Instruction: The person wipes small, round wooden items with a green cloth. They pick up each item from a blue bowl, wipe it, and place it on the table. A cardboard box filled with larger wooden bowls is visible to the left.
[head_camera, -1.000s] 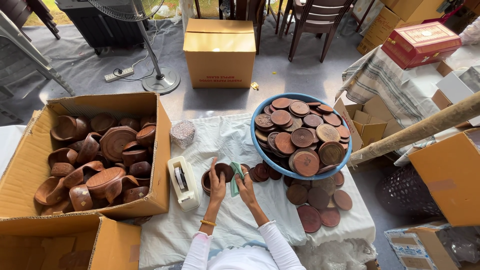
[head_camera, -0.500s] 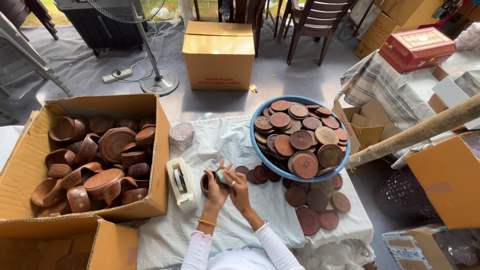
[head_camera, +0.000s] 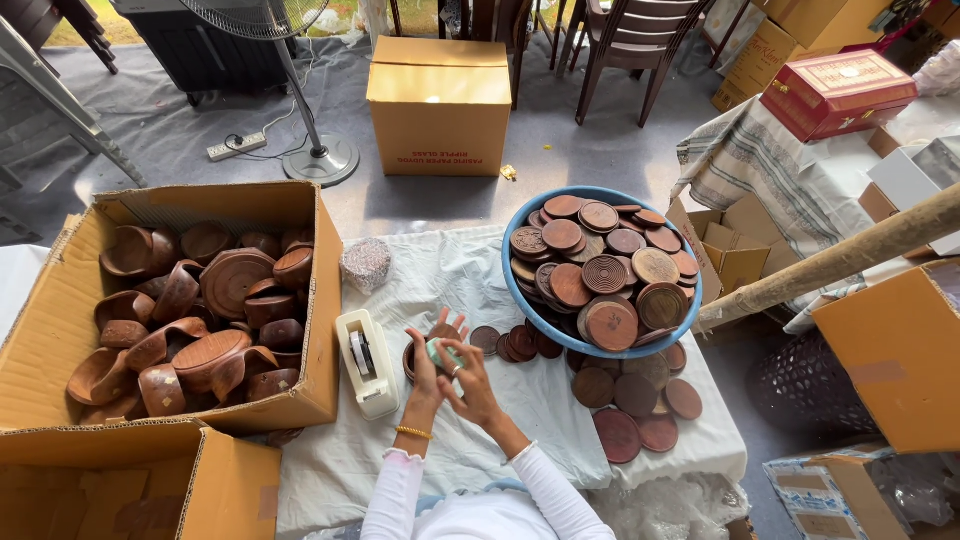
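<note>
Both my hands meet over the white cloth (head_camera: 560, 400) on the table. My left hand (head_camera: 424, 368) and my right hand (head_camera: 468, 380) together grip a small pale green piece (head_camera: 441, 352), held above a round brown wooden disc (head_camera: 412, 352) that they partly hide. More brown wooden discs (head_camera: 515, 342) lie just to the right of my hands. A white tape dispenser (head_camera: 366, 362) sits just left of my left hand.
A blue basin (head_camera: 600, 270) heaped with carved wooden discs sits right of centre, with loose discs (head_camera: 640, 400) under and in front of it. A cardboard box (head_camera: 190, 300) of wooden bowls fills the left. Another open box (head_camera: 120, 490) is at bottom left. A fan stand (head_camera: 318, 160) and sealed carton (head_camera: 440, 105) stand beyond.
My hands have drawn together and lifted slightly over the disc, with the green piece now enclosed between both hands. The head view has shifted a little.
</note>
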